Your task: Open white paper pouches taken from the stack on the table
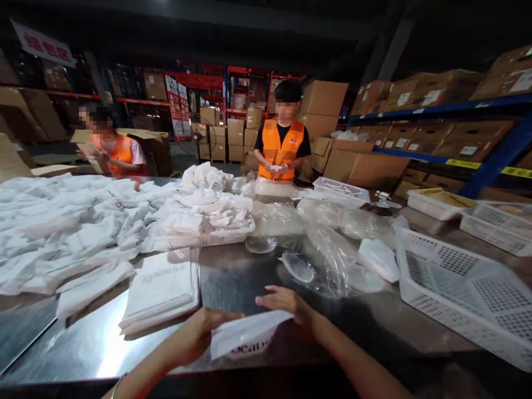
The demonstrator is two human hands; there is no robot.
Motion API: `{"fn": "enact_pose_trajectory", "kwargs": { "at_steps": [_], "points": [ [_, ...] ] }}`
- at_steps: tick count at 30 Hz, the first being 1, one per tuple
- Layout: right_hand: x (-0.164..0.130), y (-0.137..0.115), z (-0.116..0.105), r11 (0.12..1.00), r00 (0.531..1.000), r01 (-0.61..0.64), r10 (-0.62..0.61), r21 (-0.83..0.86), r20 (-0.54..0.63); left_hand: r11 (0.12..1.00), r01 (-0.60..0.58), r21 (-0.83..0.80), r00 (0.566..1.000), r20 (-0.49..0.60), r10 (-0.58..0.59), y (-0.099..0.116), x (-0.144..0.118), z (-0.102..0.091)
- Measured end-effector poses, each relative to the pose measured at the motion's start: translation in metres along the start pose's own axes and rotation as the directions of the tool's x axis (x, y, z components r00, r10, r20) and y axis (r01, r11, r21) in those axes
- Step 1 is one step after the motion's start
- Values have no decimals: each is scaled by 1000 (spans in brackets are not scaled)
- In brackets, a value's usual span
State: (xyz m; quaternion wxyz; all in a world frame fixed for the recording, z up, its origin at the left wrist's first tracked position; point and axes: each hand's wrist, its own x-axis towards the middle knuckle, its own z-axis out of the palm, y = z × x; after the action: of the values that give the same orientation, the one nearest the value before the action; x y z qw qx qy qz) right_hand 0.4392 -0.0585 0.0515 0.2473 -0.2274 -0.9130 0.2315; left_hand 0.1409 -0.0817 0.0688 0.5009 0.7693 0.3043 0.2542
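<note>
A white printed pouch (pixel 245 334) is pinched by the left hand (pixel 199 335) and right hand (pixel 286 303) near the steel table (pixel 236 280) front edge; bare metal lies between a pouch stack (pixel 162 291) and white basket (pixel 465 293).

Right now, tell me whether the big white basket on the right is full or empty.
Empty: the white basket shows only bare perforated walls and floor.

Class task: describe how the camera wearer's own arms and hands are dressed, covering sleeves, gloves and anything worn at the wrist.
Both forearms are bare, no sleeves in view. The left hand and right hand wear no gloves. A thin, pale band circles the left wrist at the bottom edge. No rings or markings can be made out.
</note>
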Motion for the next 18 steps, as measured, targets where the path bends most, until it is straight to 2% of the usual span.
{"fn": "enact_pose_trajectory", "kwargs": {
  "at_steps": [1, 3, 5, 7, 9, 11, 13, 15, 18],
  "points": [
    [7, -5, -8, 992, 996, -80, 83, 96, -31, 994, 43, -101, 998, -38, -47, 7, 4, -3],
    [23, -9, -22, 932, 957, -258, 283, 254, -68, 968, 79, -240, 990, -96, -105, 17, 17, -10],
    [35, -6, -31, 860, 911, -363, 408, 359, -57, 959, 68, -274, 976, -181, -121, 20, 30, -17],
    [41, -1, -36, 812, 892, -399, 451, 426, -24, 971, 41, -234, 956, -274, -107, 19, 41, -22],
    [40, 4, -38, 813, 910, -378, 415, 443, 16, 989, 12, -150, 956, -289, -56, 13, 46, -25],
    [33, 7, -36, 849, 940, -328, 339, 414, 49, 999, -28, -31, 987, -161, 23, 2, 46, -24],
    [22, 8, -28, 886, 959, -282, 270, 369, 83, 991, -65, 119, 997, 48, 59, -13, 45, -19],
    [9, 10, -15, 907, 962, -269, 237, 326, 133, 962, -83, 258, 973, 231, 22, -28, 42, -11],
    [-12, 11, 6, 927, 952, -274, 223, 255, 211, 930, -125, 347, 920, 392, -22, -39, 35, 6]
  ]
}}
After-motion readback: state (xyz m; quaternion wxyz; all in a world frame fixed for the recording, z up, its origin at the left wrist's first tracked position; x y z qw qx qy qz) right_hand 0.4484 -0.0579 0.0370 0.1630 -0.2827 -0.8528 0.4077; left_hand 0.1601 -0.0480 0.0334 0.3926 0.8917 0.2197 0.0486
